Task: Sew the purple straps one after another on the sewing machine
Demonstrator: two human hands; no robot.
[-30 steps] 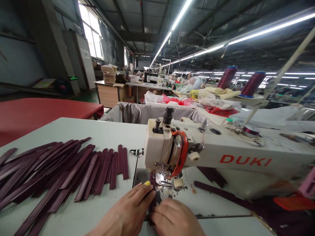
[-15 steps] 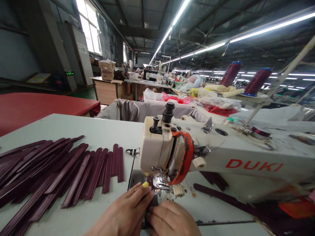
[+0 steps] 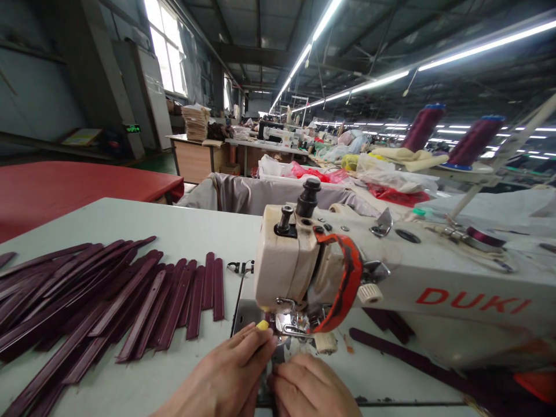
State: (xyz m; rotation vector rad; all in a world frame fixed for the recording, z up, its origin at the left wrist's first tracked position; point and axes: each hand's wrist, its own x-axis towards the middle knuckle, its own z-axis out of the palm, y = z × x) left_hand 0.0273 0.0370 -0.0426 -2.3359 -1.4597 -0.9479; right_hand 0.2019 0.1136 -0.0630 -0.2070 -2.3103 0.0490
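My left hand (image 3: 232, 366) lies at the front of the sewing machine's (image 3: 289, 255) needle area, fingers together and closed on a narrow maroon strip (image 3: 271, 318). Only a bit of the strip shows beside the presser foot (image 3: 290, 325); the rest is hidden under my fingers. A yellow covering (image 3: 262, 325) sits on one left fingertip. My right hand (image 3: 313, 387) is closed just to the right and nearer to me, its fingertips curled down at the same strip. Many similar maroon strips (image 3: 143, 313) lie in an overlapping pile left of the machine.
More maroon strips (image 3: 403, 353) lie under the machine arm on the right. Maroon thread cones (image 3: 423, 128) stand at the back right. A grey cloth-lined bin (image 3: 243, 194) is behind the table (image 3: 130, 217), and a red-topped table (image 3: 87, 185) is at the left.
The whole view has shifted slightly, so the machine and strips appear a little farther right. Both hands keep nearly the same place at the presser foot.
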